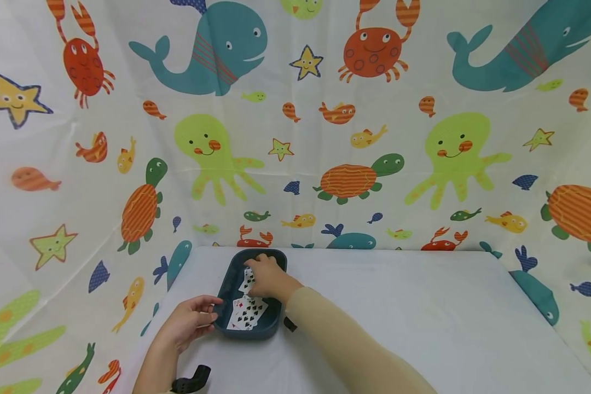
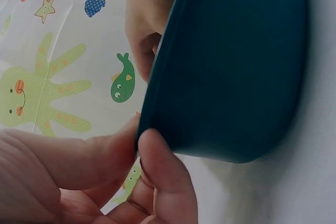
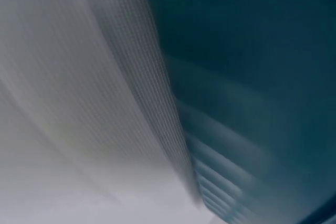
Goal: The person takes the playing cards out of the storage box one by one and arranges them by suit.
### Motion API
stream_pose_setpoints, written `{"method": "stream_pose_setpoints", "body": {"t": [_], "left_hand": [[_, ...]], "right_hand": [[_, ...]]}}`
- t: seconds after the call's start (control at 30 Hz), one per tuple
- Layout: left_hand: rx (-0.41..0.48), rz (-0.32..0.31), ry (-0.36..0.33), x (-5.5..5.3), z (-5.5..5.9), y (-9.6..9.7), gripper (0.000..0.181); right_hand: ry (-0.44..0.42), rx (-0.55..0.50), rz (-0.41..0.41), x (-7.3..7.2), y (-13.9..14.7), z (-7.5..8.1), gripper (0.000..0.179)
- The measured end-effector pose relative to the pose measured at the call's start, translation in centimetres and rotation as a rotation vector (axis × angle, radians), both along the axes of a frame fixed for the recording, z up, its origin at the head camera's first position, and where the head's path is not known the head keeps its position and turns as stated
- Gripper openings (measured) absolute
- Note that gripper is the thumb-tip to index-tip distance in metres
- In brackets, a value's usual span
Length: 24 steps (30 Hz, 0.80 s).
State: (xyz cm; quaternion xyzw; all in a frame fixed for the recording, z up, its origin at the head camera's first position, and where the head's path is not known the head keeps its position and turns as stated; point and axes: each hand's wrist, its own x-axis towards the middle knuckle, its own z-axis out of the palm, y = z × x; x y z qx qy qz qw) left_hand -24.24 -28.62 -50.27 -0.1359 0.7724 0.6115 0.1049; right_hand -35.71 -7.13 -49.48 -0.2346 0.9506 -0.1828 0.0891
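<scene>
A dark teal tray with raised sides stands on the table, and its outer wall fills much of the left wrist view. My left hand pinches the tray's rim at its near left side between thumb and finger. My right hand reaches down inside the tray, thumb and fingers bent over the edges of a playing card in its middle. Several more playing cards lie face up and overlapping at the tray's near end. The right wrist view catches only the tray's side, not the hand.
A white cloth covers the table. Behind and to the left hangs a curtain printed with sea animals, meeting the table's back edge just beyond the tray. A black wrist camera mount sits on the left wrist.
</scene>
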Motion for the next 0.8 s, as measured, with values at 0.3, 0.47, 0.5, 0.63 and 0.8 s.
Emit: {"method": "stream_pose_setpoints", "body": {"t": [0.3,0.47,0.5,0.63,0.8], "left_hand": [[0.001,0.009,-0.003,0.0,-0.1,-0.3,0.036],[0.008,0.000,-0.005,-0.1,-0.2,-0.3,0.036],[0.008,-0.001,-0.005,-0.1,-0.2,-0.3,0.036],[0.007,-0.005,-0.005,-0.2,-0.3,-0.2,0.037],[0.003,-0.005,-0.009,-0.3,-0.4,-0.3,0.039]], "right_hand": [[0.039,0.159,0.012,-0.5,-1.2,-0.8,0.077],[0.030,0.173,-0.004,-0.7,-1.4,-1.5,0.077],[0.027,0.169,-0.007,-0.7,-1.4,-1.5,0.077],[0.024,0.149,-0.021,-0.6,-1.2,-1.7,0.076],[0.026,0.120,-0.044,-0.3,-1.3,-1.7,0.072]]}}
